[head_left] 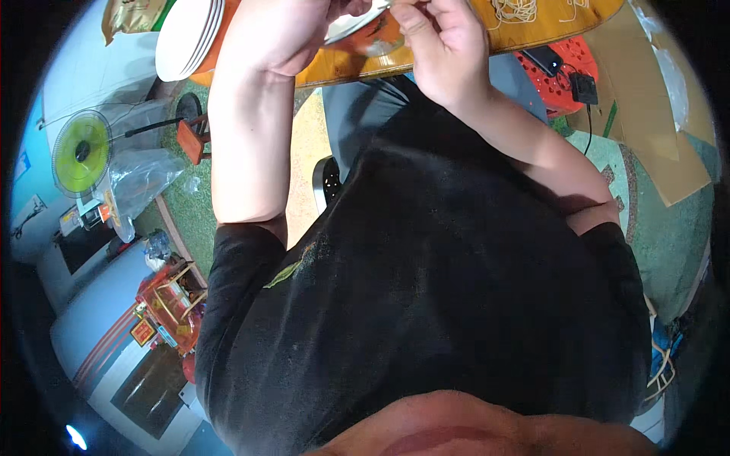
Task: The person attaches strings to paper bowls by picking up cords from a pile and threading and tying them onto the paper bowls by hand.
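Slanting from lower left to upper right in the head view, a white curved piece [356, 23] lies between the two hands at the top edge, over the near side of the wooden bench [350, 74]. Its long axis runs along that slant, the upper end pointing to the right hand [454, 47]. It looks smooth and pale, with a thin darker line along its lower rim; the top is cut off, so its full shape cannot be told. Just below it, an orange-brown patch with a glossy spot shows on the bench.

The left hand [293, 26] is bent inward at the wrist, fingertips curled beside the piece; most of its fingers run out of the picture, and I cannot tell what it grips. The right hand has its thumb and fingers drawn close together at the piece's upper end; whether they pinch it is not clear.

Left of the left forearm leans a stack of white discs [185, 39], edges overlapping, near a gold-and-green packet [135, 14]. Right of the right hand, loose loops of pale string [515, 11] lie on the bench.
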A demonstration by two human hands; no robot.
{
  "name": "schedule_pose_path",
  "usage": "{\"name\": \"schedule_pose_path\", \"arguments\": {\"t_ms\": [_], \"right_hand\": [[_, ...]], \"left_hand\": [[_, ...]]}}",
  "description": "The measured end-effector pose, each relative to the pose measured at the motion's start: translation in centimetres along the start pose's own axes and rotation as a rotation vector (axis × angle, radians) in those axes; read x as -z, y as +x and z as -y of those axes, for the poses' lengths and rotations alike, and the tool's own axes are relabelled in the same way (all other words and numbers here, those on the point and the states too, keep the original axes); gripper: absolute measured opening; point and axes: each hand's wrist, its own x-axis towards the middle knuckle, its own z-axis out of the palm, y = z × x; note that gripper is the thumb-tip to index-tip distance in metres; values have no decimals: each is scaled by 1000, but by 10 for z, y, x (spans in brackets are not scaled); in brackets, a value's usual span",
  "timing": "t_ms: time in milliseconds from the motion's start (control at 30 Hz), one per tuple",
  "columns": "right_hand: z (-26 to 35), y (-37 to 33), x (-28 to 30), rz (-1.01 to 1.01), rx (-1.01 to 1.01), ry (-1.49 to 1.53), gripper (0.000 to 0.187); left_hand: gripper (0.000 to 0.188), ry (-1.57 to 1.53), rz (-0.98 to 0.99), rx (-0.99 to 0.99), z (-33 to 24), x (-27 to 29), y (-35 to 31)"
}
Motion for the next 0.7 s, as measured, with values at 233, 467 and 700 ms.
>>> {"name": "schedule_pose_path", "arguments": {"t_ms": [233, 467, 700], "right_hand": [[-32, 3, -16, -245, 282, 478, 6], [10, -1, -7, -248, -195, 320, 5], [19, 6, -6, -231, -527, 587, 8]], "left_hand": [[23, 341, -298, 54, 6, -14, 8], [14, 71, 30, -236, 23, -15, 13], [10, 910, -459, -105, 16, -30, -11]]}}
